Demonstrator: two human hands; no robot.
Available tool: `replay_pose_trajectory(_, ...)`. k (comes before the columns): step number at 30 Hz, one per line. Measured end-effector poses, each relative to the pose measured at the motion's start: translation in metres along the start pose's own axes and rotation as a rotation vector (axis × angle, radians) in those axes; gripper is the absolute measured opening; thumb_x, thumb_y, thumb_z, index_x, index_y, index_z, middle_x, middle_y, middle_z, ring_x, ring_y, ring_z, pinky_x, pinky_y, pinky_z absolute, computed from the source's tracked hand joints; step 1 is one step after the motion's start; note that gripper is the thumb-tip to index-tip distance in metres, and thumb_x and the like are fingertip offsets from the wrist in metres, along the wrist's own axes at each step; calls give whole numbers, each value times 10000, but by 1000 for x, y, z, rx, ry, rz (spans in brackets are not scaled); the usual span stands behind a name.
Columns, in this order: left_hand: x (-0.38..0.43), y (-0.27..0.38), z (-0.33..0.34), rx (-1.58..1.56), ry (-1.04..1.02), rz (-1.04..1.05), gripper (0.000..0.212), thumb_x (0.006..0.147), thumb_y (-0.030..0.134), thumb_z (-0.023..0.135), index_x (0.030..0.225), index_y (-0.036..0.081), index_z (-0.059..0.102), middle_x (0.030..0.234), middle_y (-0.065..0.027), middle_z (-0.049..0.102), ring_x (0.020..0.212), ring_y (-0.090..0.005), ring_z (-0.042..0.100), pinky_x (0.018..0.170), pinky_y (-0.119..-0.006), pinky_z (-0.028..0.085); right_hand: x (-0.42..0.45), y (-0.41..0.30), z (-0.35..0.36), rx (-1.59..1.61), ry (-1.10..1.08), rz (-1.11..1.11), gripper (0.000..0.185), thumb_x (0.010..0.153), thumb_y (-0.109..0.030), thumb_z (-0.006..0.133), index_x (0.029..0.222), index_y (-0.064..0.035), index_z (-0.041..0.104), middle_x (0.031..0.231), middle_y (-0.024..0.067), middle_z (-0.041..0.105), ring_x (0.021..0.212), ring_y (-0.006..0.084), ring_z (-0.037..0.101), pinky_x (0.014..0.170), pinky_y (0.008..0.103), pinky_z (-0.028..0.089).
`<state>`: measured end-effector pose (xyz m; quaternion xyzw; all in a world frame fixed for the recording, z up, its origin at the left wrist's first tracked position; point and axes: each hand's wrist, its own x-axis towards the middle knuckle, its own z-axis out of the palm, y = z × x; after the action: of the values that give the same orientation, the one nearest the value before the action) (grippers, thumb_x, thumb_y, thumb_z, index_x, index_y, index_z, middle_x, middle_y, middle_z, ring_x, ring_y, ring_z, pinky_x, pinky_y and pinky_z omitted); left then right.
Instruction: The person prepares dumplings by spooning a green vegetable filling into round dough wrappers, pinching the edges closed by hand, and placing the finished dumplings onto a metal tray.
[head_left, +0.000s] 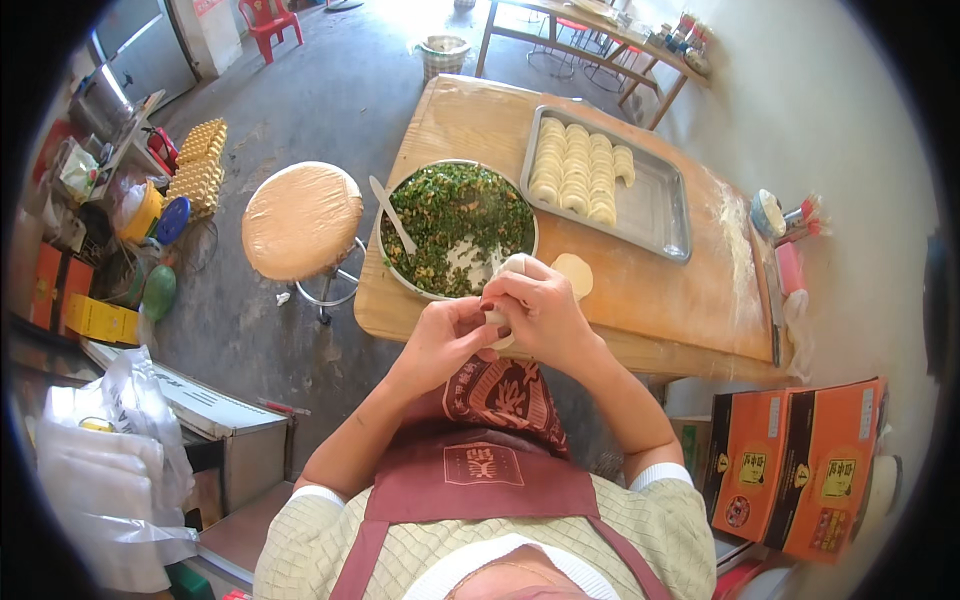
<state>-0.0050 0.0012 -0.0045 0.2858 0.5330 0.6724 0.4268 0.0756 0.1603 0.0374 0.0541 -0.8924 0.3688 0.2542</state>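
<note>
My left hand and my right hand meet at the near edge of the wooden table. Between their fingertips they grip a pale dough dumpling, mostly hidden by the fingers. A whitish object shows by my right fingers; I cannot tell whether it is held. Just beyond the hands, a round metal pan holds chopped green filling, with a pale flat spatula resting across its left side. A round dough wrapper lies right of my right hand. Rows of folded dumplings fill the left part of a metal tray.
Flour dusts the right of the wooden table. A knife lies along its right edge, near a bowl. A round stool stands left. Orange cartons are at lower right, plastic bags at lower left.
</note>
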Motion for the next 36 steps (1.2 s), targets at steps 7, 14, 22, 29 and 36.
replay_pose_trajectory(7, -3, -3, -4, -90, -38, -21, 228, 976, 102, 677, 1148, -47, 662, 996, -43, 707, 835, -76, 660, 703, -234, 584, 2, 2, -12, -80, -146, 37, 74, 814, -32, 657, 882, -30, 629, 841, 130, 636, 818, 331, 648, 686, 433, 526)
replay_pose_trajectory(14, -1, -1, 1, -61, -10, -47, 191, 981, 52, 647, 1141, -52, 636, 1019, -67, 716, 896, -99, 683, 713, -247, 598, 1, 9, -11, -408, -256, -214, 219, 830, -226, 739, 879, -71, 592, 819, 103, 620, 814, 315, 658, 693, 435, 525)
replay_pose_trajectory(22, -1, -2, 2, -48, 14, -22, 211, 972, 31, 644, 1160, -56, 605, 1031, -95, 717, 879, -131, 711, 713, -262, 619, 6, 10, -16, -389, -410, -207, 336, 717, -282, 820, 868, -87, 592, 822, 83, 610, 851, 292, 645, 723, 423, 525)
replay_pose_trajectory(29, -1, -3, 3, -159, 48, -10, 179, 969, 14, 637, 1126, -59, 590, 1029, -113, 697, 881, -178, 731, 726, -285, 633, 7, 3, -19, -361, -415, 2, 323, 699, -232, 826, 862, -76, 594, 831, 85, 611, 864, 300, 648, 739, 424, 519)
replay_pose_trajectory(36, -1, -6, 8, -196, 21, -33, 160, 981, 1, 603, 1128, -45, 558, 1065, -117, 674, 945, -195, 722, 783, -306, 638, 0, 9, -14, -364, -333, -44, 219, 808, -198, 747, 863, -69, 579, 864, 118, 636, 835, 332, 657, 692, 448, 525)
